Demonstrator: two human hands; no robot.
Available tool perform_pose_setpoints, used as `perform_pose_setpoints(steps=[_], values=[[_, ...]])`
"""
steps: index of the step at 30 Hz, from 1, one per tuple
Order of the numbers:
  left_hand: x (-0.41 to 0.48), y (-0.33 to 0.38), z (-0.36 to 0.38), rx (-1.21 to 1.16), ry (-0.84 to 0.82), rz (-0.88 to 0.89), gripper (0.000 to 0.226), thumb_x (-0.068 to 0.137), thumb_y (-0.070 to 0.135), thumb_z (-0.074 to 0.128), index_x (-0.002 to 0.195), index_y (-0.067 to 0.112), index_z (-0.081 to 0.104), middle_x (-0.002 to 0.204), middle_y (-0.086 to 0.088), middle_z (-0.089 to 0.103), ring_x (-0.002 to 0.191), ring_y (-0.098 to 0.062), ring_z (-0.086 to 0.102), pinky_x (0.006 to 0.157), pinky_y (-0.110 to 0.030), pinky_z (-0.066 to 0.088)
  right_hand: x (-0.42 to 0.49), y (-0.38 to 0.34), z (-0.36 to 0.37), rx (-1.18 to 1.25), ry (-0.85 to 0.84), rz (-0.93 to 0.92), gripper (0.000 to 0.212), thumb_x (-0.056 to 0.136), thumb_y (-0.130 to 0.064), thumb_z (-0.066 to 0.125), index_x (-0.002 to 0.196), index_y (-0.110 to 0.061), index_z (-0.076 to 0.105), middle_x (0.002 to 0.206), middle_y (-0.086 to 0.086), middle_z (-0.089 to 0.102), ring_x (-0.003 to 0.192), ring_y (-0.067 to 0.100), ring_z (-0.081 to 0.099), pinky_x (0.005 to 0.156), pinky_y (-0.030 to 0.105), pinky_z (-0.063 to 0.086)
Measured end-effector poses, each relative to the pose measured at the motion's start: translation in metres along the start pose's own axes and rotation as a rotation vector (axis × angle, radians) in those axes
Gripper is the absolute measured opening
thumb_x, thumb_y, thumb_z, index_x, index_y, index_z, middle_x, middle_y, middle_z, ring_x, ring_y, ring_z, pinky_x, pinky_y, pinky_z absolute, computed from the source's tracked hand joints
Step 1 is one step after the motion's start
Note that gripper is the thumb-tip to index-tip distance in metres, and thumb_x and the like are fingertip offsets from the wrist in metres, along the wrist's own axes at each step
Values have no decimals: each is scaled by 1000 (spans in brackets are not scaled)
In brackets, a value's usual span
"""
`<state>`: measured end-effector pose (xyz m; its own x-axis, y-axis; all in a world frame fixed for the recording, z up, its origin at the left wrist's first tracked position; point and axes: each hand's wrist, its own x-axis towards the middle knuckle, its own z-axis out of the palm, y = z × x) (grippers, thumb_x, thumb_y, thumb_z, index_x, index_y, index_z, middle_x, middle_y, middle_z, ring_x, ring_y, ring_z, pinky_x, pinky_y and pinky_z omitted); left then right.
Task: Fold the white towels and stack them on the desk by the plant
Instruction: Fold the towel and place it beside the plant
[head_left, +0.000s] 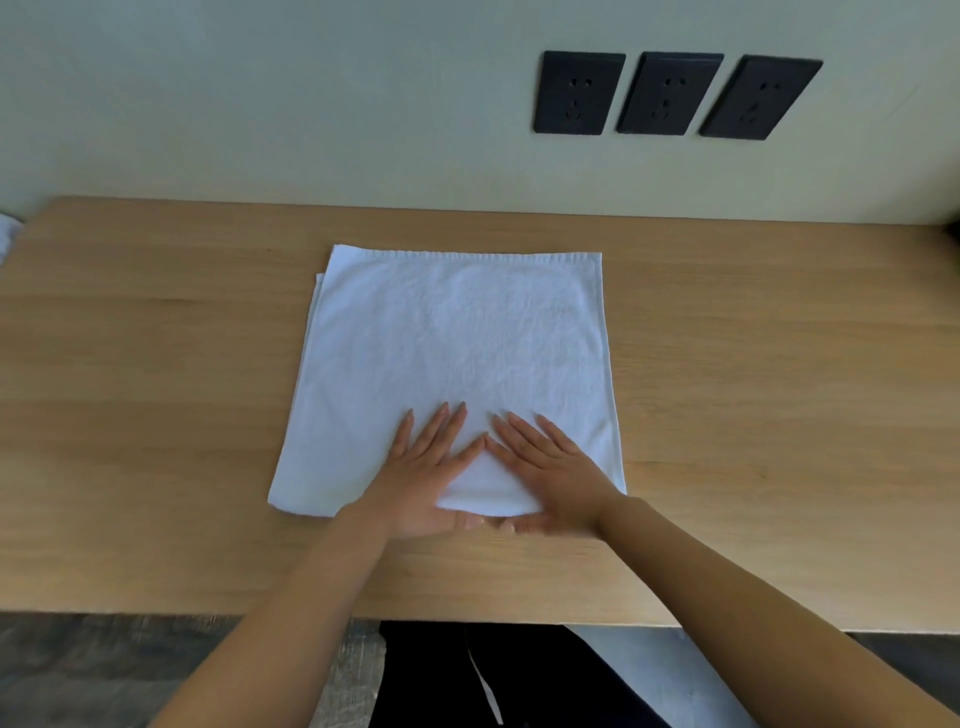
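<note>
1. Left hand (426, 467) and right hand (550, 467): both released, fingers straight, pressed palm-down on the near part of the white towel (457, 343). Gripping nothing. Index fingertips almost meeting, thumbs along the near edge.
2. White towel: lying flat on the table (156, 338), roughly centred, near edge close to the table's front. Already doubled at least once, judging by a second layer peeking out at the far left corner and the rounded fold at the near edge.
3. Step in hand, by the look of it: smoothing or pressing down the fold.
4. Done so far: one towel partly folded. Left to do, likely: a further fold or two to make it compact, then stacking at the spot named in the task. No finished stack anywhere in view.
5. Far left edge: a scrap of white cloth (8, 228), possibly another towel; too little visible to tell.
6. Behind the table: pale wall (260, 104) with three dark sockets (670, 93) in a row.
</note>
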<state>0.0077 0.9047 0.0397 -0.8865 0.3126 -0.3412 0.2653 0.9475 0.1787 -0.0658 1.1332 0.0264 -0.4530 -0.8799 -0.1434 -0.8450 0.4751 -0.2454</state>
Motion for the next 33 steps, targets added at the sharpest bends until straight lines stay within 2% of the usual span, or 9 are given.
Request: perform_pose_setpoints(steps=[4,8,11,14,17,19,24,29,33], values=[[-3,4,-12,-37,-112,-22,80,99,30,38,137,38,-32,150,-3,-39,136,-19,-40,113,-49,-20,-7,6,-2,90,30,-21,73,93,-41,45,154,-20,10,161,5,5,148,19,-3,119,41,2],[-1,6,-35,-128,-221,-75,96,86,-14,38,143,36,-20,154,1,-31,138,-15,-33,117,-45,-12,-15,16,-20,213,-33,24,73,91,1,43,151,-23,9,159,-1,4,148,14,-4,120,30,-5],[8,11,-60,-231,-357,-127,91,85,-16,37,152,34,1,160,1,-15,146,-17,-14,120,-44,-1,-10,13,-44,347,-107,144,78,85,12,37,150,-28,23,157,-5,23,147,13,15,119,29,18],[20,13,-96,-402,-523,-136,63,89,0,47,145,27,36,149,-4,38,132,-24,39,109,-38,34,0,15,-87,464,-298,287,76,75,7,41,138,-36,49,132,-10,58,120,14,52,97,28,43],[31,9,-124,-421,-760,-201,61,81,-3,53,135,23,49,130,-7,54,114,-30,53,88,-38,50,5,25,-127,604,-655,318,60,68,-5,51,115,-41,60,112,-11,64,105,15,57,95,38,45],[39,2,-133,-408,-808,-232,55,79,-3,55,130,18,54,124,-8,58,111,-32,56,77,-34,49,10,33,-140,641,-687,342,49,69,-11,56,110,-38,60,110,-11,63,105,15,56,96,39,44],[61,-29,-133,-542,-289,-340,48,82,-2,40,118,26,54,114,1,57,100,-21,54,77,-29,43,29,71,-126,599,-201,491,36,82,-19,59,117,-26,60,107,-9,59,103,15,56,86,32,46],[77,-37,-92,-409,-21,-334,35,97,30,47,132,26,51,132,5,52,123,-17,45,97,-28,34,32,79,-92,494,-97,608,44,87,-38,60,129,-27,54,126,-8,58,113,13,53,91,31,43],[78,-33,-63,-335,153,-431,37,97,43,46,130,27,54,128,4,52,124,-21,38,100,-34,28,31,74,-84,401,27,625,42,85,-59,57,115,-29,61,103,-14,60,94,10,57,78,30,45]])
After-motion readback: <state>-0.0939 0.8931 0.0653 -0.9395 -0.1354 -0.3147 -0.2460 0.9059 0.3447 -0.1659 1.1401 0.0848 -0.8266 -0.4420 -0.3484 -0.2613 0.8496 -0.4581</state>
